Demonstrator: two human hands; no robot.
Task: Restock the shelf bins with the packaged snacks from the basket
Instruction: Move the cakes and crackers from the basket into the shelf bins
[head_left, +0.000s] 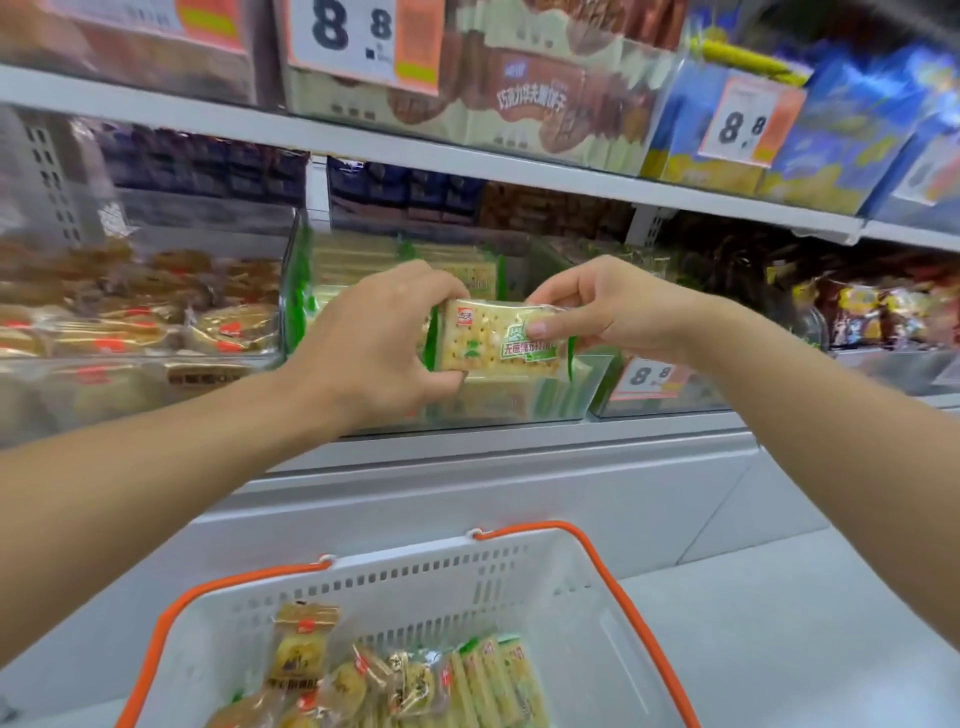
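Left hand (379, 338) grips the left end of a green-and-cream cracker packet (501, 340), fingers curled over its top edge and thumb under its lower left corner; right hand (597, 309) pinches the packet's right end, thumb on the printed front face and the other fingers behind. Packet is held flat-on to the camera, long side roughly level, spanning the gap between the two hands (red logo at its upper left, green label at lower right). It sits directly in front of the clear shelf bin (519, 405) that holds matching green-edged cracker packets; whether it touches the bin's contents cannot be told. Bin to the left (156, 332) holds gold-and-red wrapped snacks; bin to the right carries a price tag (649, 376) reading 8.8 on its front. Upper shelf: brown-and-cream biscuit packs (519, 104) and blue packs, with further 8.8 tags. Below the arms, well apart from the hands, stands a white shopping basket (571, 597) with orange handles, holding more green-edged cracker packets (498, 686) on edge and gold-wrapped round snacks (306, 644) towards its left.
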